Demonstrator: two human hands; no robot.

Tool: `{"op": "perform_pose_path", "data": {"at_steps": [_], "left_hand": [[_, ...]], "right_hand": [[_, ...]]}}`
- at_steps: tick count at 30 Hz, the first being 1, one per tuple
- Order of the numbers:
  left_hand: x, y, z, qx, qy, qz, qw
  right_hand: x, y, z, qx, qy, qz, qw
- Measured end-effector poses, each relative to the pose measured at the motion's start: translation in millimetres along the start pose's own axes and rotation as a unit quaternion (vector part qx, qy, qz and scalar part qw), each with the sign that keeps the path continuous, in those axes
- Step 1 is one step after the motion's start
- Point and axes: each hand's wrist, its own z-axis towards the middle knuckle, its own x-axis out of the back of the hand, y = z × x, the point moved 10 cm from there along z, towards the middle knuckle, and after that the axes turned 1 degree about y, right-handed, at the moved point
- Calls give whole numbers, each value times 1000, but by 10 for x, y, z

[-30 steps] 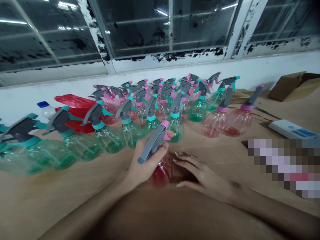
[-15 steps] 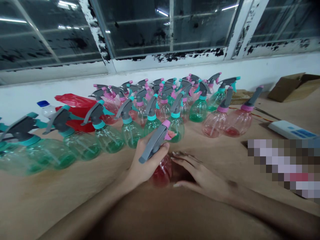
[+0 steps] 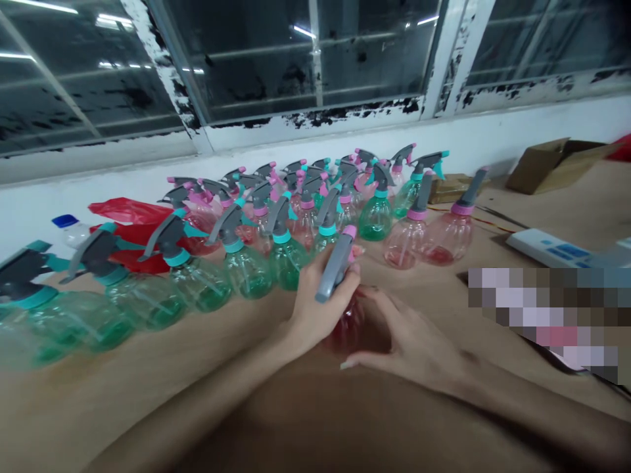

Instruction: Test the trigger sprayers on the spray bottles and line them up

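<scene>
Pink spray bottle in my left hand

On the smooth tan tabletop, it stands between my hands, its rounded body see-through, glossy and reddish. My left fingers wrap its neck; my right hand curves open beside it, contact unclear. On top slants a smooth grey spray head, tipped with a stubby pink nozzle.

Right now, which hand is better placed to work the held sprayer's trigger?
Left, likely: the left hand wraps around the grey sprayer head, close to its pink trigger. The right hand curves beside the red bottle body, lower down.
</scene>
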Motion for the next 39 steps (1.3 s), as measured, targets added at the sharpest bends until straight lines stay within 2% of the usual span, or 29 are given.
{"op": "perform_pose_path", "data": {"at_steps": [5,7,10,13,16,20,23,26,29,35,39], "left_hand": [[-520,114,303,-23,-50,-6,998],[-670,155,419,-32,-78,-7,996],[-756,163,542,-39,-107,6,994],[-691,102,559,-32,-119,36,992],[-505,42,458,-21,-108,76,991],[-255,14,164,-3,-103,116,988],[-171,-96,-112,48,-137,169,975],[-134,-235,-335,103,-164,181,964],[-134,-324,-436,129,-177,175,960],[-243,-396,-402,143,-183,126,964],[-367,-405,-331,135,-185,77,970]], "right_hand": [[298,391,-53,-81,60,-68,993],[422,480,-23,-78,76,-98,989],[561,540,69,-48,84,-138,986],[628,602,186,-28,85,-163,983],[630,677,310,-35,83,-199,976],[616,744,462,-83,83,-229,966],[604,720,569,-105,80,-240,962],[605,702,660,-120,79,-249,958],[593,704,746,-129,79,-252,956],[561,699,867,-140,71,-253,955],[767,714,698,-135,66,-248,957]]}}
